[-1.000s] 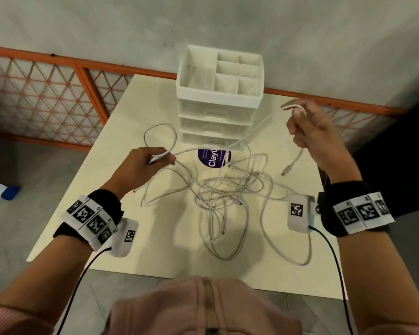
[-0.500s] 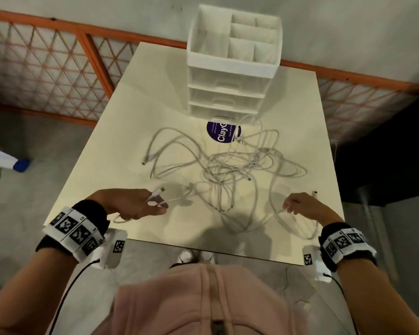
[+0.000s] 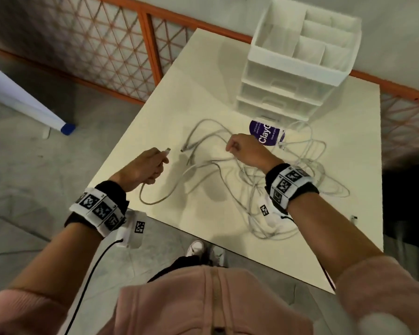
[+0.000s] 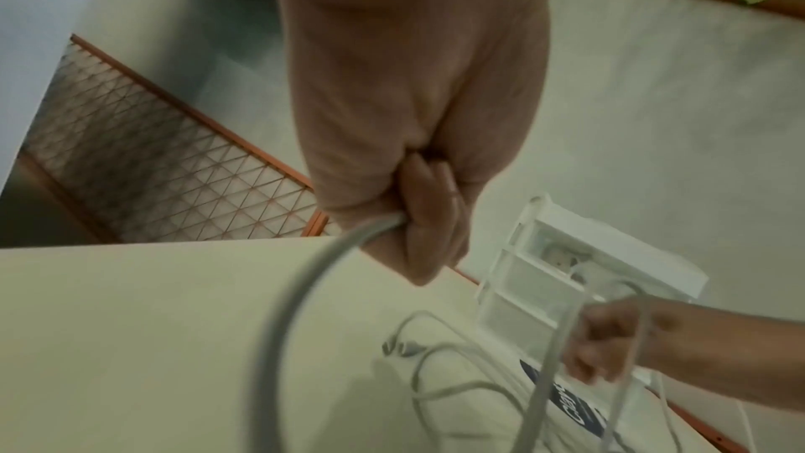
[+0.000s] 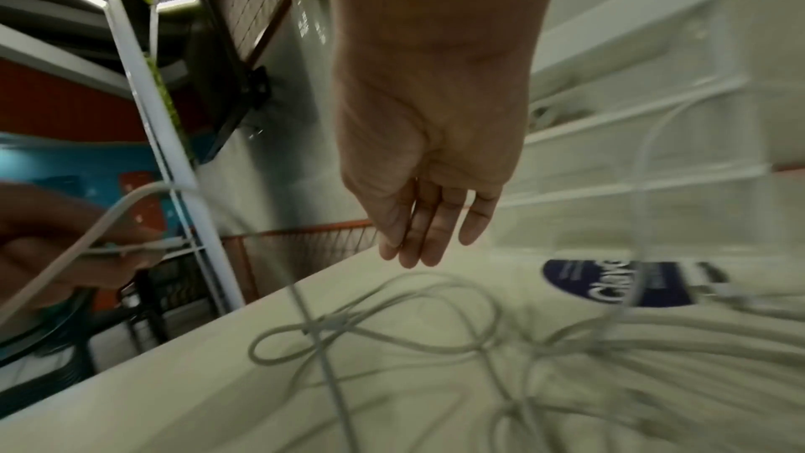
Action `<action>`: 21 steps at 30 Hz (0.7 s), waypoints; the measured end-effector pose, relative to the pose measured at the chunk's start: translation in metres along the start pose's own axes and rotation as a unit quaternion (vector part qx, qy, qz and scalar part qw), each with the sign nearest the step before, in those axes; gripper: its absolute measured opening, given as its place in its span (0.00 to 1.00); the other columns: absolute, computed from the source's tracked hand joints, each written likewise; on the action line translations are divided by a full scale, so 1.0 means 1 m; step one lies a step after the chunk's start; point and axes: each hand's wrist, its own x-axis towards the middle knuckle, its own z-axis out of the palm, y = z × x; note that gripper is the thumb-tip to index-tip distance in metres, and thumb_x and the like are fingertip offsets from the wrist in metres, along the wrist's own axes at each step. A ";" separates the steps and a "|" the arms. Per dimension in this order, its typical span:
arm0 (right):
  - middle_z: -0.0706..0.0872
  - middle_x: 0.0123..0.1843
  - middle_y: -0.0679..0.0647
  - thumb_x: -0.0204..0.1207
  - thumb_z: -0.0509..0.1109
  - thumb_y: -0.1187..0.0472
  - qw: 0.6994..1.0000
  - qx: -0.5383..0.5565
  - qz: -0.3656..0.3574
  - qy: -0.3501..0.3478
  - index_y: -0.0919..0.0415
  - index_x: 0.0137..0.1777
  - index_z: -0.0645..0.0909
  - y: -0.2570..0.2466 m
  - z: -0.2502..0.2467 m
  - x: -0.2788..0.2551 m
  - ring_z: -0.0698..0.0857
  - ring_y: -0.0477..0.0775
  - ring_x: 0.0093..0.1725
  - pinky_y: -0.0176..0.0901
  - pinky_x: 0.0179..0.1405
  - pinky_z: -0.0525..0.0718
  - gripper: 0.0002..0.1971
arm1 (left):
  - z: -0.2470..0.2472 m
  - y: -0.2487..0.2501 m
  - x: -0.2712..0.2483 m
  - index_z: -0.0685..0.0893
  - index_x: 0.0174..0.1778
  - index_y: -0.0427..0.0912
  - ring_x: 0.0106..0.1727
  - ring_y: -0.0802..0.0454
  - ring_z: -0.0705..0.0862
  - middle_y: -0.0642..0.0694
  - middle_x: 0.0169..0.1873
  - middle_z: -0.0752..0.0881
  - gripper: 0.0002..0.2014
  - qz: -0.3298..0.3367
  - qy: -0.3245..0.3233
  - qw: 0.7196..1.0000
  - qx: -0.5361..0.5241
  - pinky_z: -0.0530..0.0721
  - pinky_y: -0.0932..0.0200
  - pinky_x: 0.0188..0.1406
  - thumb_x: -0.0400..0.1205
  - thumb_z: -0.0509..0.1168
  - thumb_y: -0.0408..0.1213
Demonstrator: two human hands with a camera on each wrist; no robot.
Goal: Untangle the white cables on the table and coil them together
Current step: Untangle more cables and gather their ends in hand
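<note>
Several white cables [image 3: 252, 172] lie tangled on the cream table [image 3: 179, 105]. My left hand [image 3: 155, 163] grips one cable near its end, above the table's left edge. Its connector [image 3: 168, 150] pokes out past the fingers, and a loop [image 3: 153, 201] of this cable hangs below the hand. The left wrist view shows the fist [image 4: 418, 219] closed round this cable [image 4: 279, 322]. My right hand [image 3: 240, 149] hovers over the tangle's far left part. Its fingers [image 5: 427, 240] hang loosely and hold nothing.
A white drawer organizer [image 3: 300, 68] stands at the table's far side, with a purple round sticker [image 3: 264, 131] in front of it. A loose connector [image 3: 354, 217] lies near the right edge. An orange mesh fence [image 3: 153, 56] runs behind the table.
One second ago my right hand held a cable up high; it has let go and moved left over the tangle. My left hand still holds its cable end.
</note>
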 end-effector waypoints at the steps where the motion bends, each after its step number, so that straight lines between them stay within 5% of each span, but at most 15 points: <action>1: 0.87 0.51 0.61 0.76 0.62 0.70 1.000 -0.014 -0.011 -0.009 0.64 0.49 0.85 -0.007 0.007 0.013 0.84 0.57 0.48 0.45 0.50 0.80 0.10 | 0.002 -0.001 0.003 0.73 0.46 0.39 0.23 0.54 0.59 0.48 0.27 0.63 0.14 0.003 0.014 1.000 -0.002 0.60 0.67 0.17 0.87 0.55 0.48; 6: 0.83 0.58 0.63 0.79 0.58 0.69 0.996 -0.065 -0.046 -0.032 0.65 0.55 0.84 -0.027 0.042 0.062 0.81 0.63 0.60 0.53 0.63 0.76 0.13 | 0.015 -0.010 0.011 0.77 0.50 0.38 0.29 0.53 0.65 0.49 0.31 0.67 0.12 0.000 0.036 0.999 -0.007 0.67 0.64 0.26 0.87 0.55 0.43; 15: 0.77 0.63 0.56 0.78 0.66 0.60 0.974 -0.202 -0.043 -0.095 0.55 0.55 0.80 -0.030 0.067 0.103 0.71 0.61 0.67 0.55 0.64 0.63 0.07 | 0.017 -0.024 0.031 0.72 0.50 0.41 0.30 0.53 0.66 0.49 0.31 0.71 0.08 -0.004 0.042 0.999 -0.025 0.67 0.62 0.29 0.88 0.52 0.40; 18: 0.76 0.63 0.58 0.79 0.65 0.58 0.981 -0.156 -0.022 -0.111 0.56 0.54 0.82 -0.029 0.054 0.101 0.70 0.62 0.67 0.53 0.65 0.64 0.07 | 0.018 -0.015 0.038 0.71 0.50 0.40 0.30 0.52 0.67 0.49 0.30 0.74 0.08 0.012 0.039 0.999 -0.028 0.69 0.62 0.30 0.88 0.52 0.40; 21: 0.79 0.62 0.58 0.79 0.66 0.58 0.999 -0.026 -0.022 -0.011 0.59 0.56 0.81 -0.034 0.022 0.098 0.77 0.57 0.62 0.54 0.63 0.70 0.09 | 0.022 0.000 0.043 0.72 0.51 0.38 0.29 0.52 0.71 0.47 0.31 0.77 0.07 0.049 0.034 0.997 -0.050 0.71 0.62 0.31 0.89 0.52 0.38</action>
